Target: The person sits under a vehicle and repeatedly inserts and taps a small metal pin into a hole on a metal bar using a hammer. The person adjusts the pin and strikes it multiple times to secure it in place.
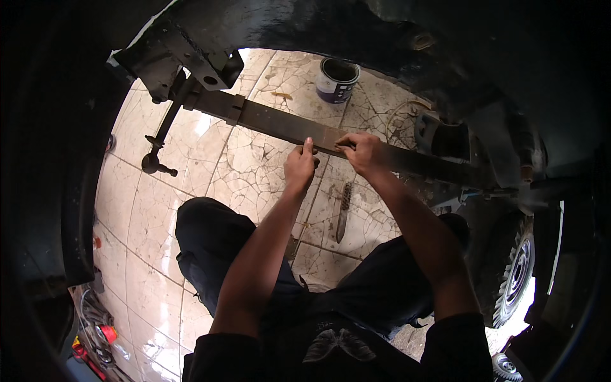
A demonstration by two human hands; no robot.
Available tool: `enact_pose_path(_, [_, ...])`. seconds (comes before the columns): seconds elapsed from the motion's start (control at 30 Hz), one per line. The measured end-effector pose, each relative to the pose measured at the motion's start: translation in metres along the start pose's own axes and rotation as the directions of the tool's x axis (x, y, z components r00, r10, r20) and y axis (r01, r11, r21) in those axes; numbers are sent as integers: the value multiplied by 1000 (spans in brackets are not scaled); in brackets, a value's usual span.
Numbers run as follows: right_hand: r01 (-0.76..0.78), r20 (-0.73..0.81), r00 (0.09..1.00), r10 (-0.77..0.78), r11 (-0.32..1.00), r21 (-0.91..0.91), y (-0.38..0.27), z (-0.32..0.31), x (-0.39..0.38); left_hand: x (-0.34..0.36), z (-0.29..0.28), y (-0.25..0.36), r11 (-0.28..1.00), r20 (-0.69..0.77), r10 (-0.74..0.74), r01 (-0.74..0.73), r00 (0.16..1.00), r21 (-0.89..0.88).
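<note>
A long, flat, rusty-brown leaf spring [280, 122] runs across in front of me beneath a vehicle. My left hand [301, 169] is closed at its near edge, thumb pointing up and fingers curled. To the right, my right hand [364, 154] pinches its fingertips together against the spring's upper face. What sits in that pinch, if anything, is too small to make out. Below the hands a wire brush [344, 210] lies on the tiled floor. A metal clip [236, 109] wraps the spring further left.
An uncovered paint can [337, 81] stands on the floor beyond the spring. A dark rod with a ball joint [151, 163] hangs at left. The vehicle's dark underside [356, 25] closes in overhead. A wheel [517, 270] is at right; assorted tools [95, 337] lie at lower left.
</note>
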State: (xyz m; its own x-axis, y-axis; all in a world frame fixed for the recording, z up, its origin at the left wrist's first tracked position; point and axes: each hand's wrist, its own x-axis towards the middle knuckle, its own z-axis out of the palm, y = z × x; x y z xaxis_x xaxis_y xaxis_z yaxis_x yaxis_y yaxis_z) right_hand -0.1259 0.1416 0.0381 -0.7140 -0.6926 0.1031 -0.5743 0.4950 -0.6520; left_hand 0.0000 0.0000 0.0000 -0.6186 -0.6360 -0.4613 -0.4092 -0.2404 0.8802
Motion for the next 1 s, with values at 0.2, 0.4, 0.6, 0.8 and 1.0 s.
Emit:
enact_pose_path(0.2, [118, -86, 990, -114, 992, 36, -20, 21, 13, -2, 1, -1, 998, -21, 16, -15, 1000, 62])
enact_pose_path(0.4, [78, -42, 996, -79, 997, -17, -4, 3, -3, 11, 4, -13, 987, -64, 44, -34, 997, 154])
enact_pose_path(0.6, [37, -36, 998, -42, 991, -125, 0, -14, -19, 3, 4, -2, 999, -28, 4, -3, 1000, 32])
enact_pose_path(0.8, [17, -61, 998, -17, 1000, -5, 9, -11, -18, 4, -14, -9, 998, 7, 13, -12, 1000, -66])
enact_pose_path(1.0, [89, -63, 993, -95, 992, -92, -9, -3, -7, -11, -34, 10, 997, 12, 19, -18, 1000, -75])
